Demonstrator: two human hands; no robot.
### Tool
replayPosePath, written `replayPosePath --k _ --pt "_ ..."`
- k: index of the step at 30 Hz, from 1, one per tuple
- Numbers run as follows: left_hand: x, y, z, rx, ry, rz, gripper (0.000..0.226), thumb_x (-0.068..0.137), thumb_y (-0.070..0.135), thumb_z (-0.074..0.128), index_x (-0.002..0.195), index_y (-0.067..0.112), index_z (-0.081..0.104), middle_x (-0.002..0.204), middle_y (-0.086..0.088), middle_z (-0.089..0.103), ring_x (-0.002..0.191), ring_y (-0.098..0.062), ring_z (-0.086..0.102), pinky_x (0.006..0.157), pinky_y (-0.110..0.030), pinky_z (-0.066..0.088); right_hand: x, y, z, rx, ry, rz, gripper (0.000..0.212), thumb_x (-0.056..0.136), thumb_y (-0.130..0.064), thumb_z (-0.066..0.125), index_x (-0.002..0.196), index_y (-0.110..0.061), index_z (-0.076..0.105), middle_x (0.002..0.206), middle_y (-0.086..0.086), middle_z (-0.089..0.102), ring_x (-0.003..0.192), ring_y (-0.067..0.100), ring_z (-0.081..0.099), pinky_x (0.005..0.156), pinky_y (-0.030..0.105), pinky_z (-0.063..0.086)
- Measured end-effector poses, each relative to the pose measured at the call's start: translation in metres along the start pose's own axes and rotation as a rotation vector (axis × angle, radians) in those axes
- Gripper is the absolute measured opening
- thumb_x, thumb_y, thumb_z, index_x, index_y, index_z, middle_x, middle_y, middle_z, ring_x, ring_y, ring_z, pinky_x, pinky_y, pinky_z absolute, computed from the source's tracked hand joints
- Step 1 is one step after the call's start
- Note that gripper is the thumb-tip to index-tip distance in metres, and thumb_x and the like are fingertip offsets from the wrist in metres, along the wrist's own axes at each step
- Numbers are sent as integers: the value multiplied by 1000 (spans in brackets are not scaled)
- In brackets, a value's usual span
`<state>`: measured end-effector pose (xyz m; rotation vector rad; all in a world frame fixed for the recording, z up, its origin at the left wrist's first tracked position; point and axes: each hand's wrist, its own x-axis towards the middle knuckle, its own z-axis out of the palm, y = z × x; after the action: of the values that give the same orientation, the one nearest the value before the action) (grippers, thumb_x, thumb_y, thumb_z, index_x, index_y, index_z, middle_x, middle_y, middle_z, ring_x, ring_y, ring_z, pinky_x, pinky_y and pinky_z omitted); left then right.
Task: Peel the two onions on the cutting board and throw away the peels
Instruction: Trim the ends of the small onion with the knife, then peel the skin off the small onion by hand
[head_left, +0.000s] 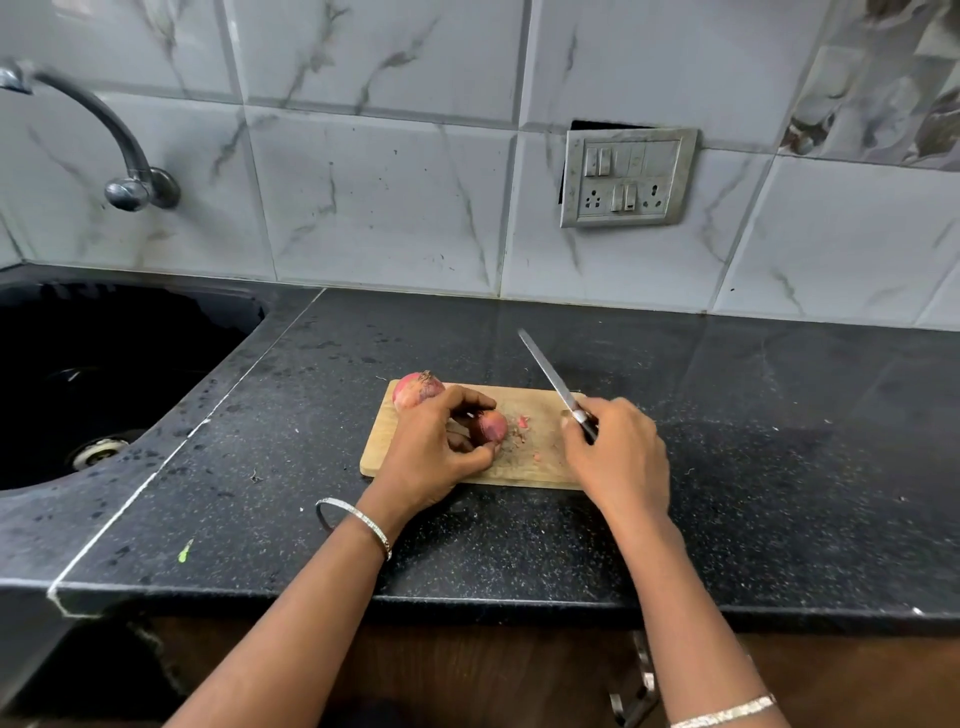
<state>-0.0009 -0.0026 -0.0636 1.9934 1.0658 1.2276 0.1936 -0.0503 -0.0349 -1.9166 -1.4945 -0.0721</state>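
Onions both lie on the cutting board (540, 470). The smaller onion (491, 426) sits inside the curl of the left hand (434, 449). Its fingers (467, 399) arch over the top and the thumb closes in from the near side, so the bulb is clamped against the wood. By my reading this keeps it from rolling while an end is trimmed or the skin is started. The skin looks dark red and mostly on, so peeling seems barely begun.

The larger onion (415, 389) rests just behind those knuckles, touching or nearly touching the back of the hand, with its root tuft up and its skin intact. It is probably parked there to wait its turn. Just beyond the fingertips, toward the other hand, a few pink peel scraps (522, 422) lie scattered on the wood, none yet thrown away.

Past those scraps the right hand (618, 452) has its fingers wrapped tight round the dark handle of a knife (550, 376). The blade slants up and away from both hands, its tip out past the board's far edge. That looks like a pause between cuts, with the edge kept clear of the holding fingers.

Outward from the hands lie a black speckled counter (779, 467), a dark sink (104, 364) beyond the left wrist with a wall tap (130, 156) above it, and a switch plate (628, 176) on the tiled wall.
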Motion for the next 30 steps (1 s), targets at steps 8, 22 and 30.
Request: replayPosePath --k 8,22,30 --pt "3 -5 1 93 -10 46 43 80 26 86 118 17 70 109 8 70 95 -4 68 84 -21 58 -8 21 -18 -152 -48 83 26 98 -32 63 122 -24 70 108 1 70 96 28 66 67 33 46" --pt "-8 2 3 -73 -39 -137 43 79 30 85 118 24 69 108 6 73 98 -6 71 90 -32 60 -11 16 -27 -138 -267 235 41 87 -55 72 109 -21 67 96 -2 58 81 23 52 65 33 42" --pt "-14 14 14 -33 148 -92 44 70 17 91 107 13 68 101 7 71 94 -4 69 79 -19 58 -7 23 -25 -84 -285 217 43 84 -52 76 113 -21 72 109 0 68 95 24 63 67 33 43"
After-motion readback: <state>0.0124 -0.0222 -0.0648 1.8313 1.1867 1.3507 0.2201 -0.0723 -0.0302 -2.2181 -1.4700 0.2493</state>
